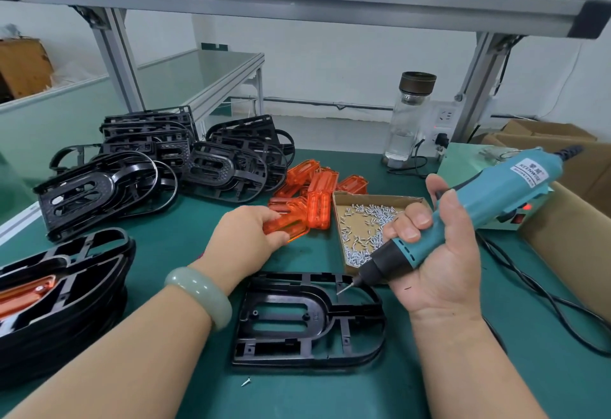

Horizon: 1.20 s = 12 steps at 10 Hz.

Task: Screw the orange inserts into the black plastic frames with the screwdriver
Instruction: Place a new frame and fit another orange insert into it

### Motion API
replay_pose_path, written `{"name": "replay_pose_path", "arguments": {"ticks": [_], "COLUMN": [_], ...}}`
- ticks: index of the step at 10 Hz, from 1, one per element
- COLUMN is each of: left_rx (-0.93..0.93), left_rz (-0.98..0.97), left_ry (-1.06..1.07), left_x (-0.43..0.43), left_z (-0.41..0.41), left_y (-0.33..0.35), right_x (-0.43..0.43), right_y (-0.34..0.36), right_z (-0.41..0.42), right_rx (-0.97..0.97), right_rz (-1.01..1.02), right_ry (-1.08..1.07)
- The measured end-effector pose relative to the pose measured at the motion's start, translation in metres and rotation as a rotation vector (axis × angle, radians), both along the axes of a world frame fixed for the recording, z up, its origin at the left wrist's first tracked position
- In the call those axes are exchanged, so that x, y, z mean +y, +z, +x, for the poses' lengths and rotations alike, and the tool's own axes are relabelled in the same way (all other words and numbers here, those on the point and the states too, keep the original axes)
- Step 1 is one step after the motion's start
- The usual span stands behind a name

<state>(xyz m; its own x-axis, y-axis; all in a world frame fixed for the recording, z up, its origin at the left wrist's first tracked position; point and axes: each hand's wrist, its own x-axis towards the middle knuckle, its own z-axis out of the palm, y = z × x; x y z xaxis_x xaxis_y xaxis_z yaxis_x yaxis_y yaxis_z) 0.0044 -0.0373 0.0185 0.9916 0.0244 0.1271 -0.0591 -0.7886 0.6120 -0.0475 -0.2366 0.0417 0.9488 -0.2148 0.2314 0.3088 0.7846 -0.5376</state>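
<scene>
Our left grip [244, 236] pinches a translucent orange plastic insert [285, 222] edgewise, likely light and stiff; our right grip [439, 253] clasps the teal electric screwdriver [489, 194].

- Black frame [309, 319] lies flat, front and centre, its oval slot empty;
- orange inserts [317, 194], translucent, heaped just beyond it;
- teal screwdriver [463, 213] tilted, tip down over the frame's far edge.
</scene>
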Motion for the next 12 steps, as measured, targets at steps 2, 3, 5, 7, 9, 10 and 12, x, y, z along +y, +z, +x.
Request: {"name": "replay_pose_path", "arguments": {"ticks": [2,3,5,7,9,10,12], "left_rx": [0.202,0.159,0.068,0.079,0.056,0.006,-0.018], "left_rz": [-0.774,-0.775,-0.721,-0.705,-0.678,-0.578,-0.35], "left_ry": [-0.07,-0.087,-0.092,-0.118,-0.124,-0.102,-0.066], "left_x": [-0.005,-0.004,-0.001,0.006,0.01,0.012,0.019], "left_z": [-0.03,-0.045,-0.064,-0.076,-0.081,-0.083,-0.08], "left_y": [0.023,0.032,0.039,0.04,0.04,0.04,0.033], "right_x": [-0.001,-0.001,0.0,0.0,0.001,0.001,0.0], "right_y": [0.0,0.0,0.0,-0.001,-0.001,-0.001,-0.001], "right_z": [-0.001,0.0,0.0,-0.001,-0.001,0.0,-0.001], "right_rx": [-0.009,-0.009,-0.005,-0.002,-0.002,-0.002,-0.005], "right_rz": [0.016,0.013,0.01,0.011,0.005,0.004,0.01], "right_ry": [0.008,0.004,0.006,0.003,0.004,0.007,0.018]}}
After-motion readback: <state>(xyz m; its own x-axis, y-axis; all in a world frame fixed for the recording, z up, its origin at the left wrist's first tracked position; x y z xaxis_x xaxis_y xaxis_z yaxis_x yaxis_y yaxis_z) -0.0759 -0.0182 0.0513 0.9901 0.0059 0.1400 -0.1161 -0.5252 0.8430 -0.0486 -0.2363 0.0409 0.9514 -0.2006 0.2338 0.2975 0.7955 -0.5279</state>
